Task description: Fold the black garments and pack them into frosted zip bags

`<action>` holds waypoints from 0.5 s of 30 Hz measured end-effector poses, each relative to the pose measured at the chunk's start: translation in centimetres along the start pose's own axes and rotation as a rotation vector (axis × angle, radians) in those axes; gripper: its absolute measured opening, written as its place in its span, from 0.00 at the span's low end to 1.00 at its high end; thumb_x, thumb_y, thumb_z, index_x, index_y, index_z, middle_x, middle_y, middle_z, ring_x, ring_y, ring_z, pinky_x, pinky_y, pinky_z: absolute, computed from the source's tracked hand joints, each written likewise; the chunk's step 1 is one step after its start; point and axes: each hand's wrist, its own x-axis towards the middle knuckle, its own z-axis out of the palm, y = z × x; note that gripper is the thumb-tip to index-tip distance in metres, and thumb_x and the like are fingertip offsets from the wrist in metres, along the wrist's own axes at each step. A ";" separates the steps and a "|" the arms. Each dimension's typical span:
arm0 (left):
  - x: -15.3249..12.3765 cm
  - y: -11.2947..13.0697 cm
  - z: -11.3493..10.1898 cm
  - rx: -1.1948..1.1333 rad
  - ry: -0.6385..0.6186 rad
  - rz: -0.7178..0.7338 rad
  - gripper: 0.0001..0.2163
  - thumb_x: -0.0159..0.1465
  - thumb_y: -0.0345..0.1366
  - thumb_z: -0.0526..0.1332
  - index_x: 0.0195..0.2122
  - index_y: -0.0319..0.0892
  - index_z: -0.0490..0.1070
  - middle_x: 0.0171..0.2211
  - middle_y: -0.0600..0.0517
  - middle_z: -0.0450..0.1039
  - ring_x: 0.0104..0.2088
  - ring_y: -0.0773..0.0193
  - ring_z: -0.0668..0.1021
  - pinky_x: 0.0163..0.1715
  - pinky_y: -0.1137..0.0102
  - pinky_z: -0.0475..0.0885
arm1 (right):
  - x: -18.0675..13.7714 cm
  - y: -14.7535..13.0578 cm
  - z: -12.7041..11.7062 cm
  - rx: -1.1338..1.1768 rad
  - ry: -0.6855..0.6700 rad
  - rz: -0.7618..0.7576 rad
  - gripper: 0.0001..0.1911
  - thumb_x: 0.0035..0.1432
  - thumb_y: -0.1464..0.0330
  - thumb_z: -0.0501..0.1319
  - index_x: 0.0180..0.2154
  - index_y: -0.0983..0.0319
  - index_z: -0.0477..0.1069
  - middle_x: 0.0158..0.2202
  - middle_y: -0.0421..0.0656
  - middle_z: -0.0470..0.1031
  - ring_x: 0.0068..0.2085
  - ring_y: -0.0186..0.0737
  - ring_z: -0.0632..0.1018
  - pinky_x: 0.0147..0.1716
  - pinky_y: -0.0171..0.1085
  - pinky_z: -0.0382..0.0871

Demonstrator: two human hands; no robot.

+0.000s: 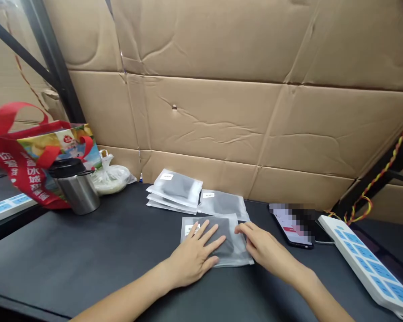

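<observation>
A frosted plastic zip bag (233, 248) with something dark and flat inside lies on the black table in front of me. My left hand (196, 255) rests flat on it, fingers spread, partly over its white barcode label (192, 229). At the bag's right side my right hand (263, 246) touches the plastic with bent fingers drawn together; what sits between the fingertips is partly hidden. Just behind lies a similar bag (223, 205), and left of that is a stack of several more labelled bags (176, 190).
To the right are a phone (292, 228) and a long white power strip (372, 264). On the left stand a steel thermos (79, 192), a red carrier bag (30, 165) and a knotted plastic bag (112, 176). A cardboard wall (208, 120) closes off the back.
</observation>
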 end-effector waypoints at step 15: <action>5.3 5.8 0.3 0.140 0.122 0.091 0.07 0.69 0.30 0.50 0.37 0.39 0.66 0.35 0.49 0.73 0.33 0.60 0.76 0.34 0.66 0.71 | -0.9 1.6 1.6 0.286 -0.016 -0.144 0.07 0.63 0.71 0.53 0.39 0.57 0.68 0.50 0.42 0.70 0.48 0.37 0.74 0.48 0.35 0.67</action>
